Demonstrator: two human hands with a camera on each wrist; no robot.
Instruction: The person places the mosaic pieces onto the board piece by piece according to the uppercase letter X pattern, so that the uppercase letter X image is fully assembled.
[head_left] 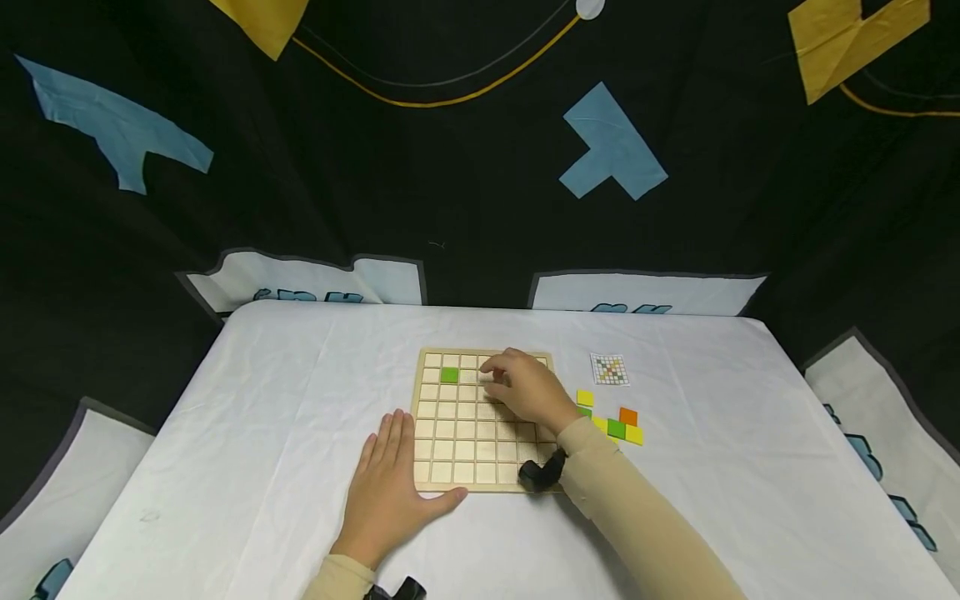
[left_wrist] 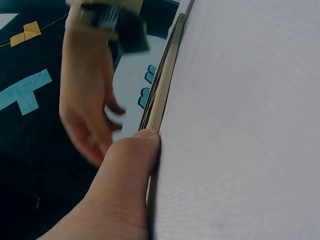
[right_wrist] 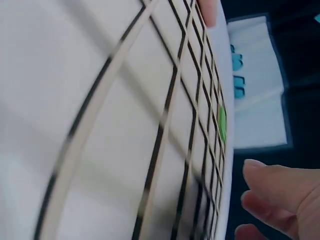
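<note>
A square wooden grid board (head_left: pixel 445 454) lies on the white table. One green tile (head_left: pixel 449 375) sits in a cell near its upper left; it shows as a green sliver in the right wrist view too. My left hand (head_left: pixel 390 487) rests along the board's left side, fingers extended, with the thumb at the front edge; the left wrist view shows the thumb (left_wrist: pixel 125 165) against the wooden edge. Over the upper right of the board hovers my right hand (head_left: pixel 531 390). Its thumb and forefinger are bent and apart, and nothing shows between them.
Right of the board lie several loose tiles, among them a yellow tile (head_left: pixel 585 397), a green tile (head_left: pixel 616 429) and an orange tile (head_left: pixel 628 417). Behind them is a small card (head_left: pixel 610 369) printed with a coloured grid. A black patterned curtain (head_left: pixel 480 200) hangs beyond the table.
</note>
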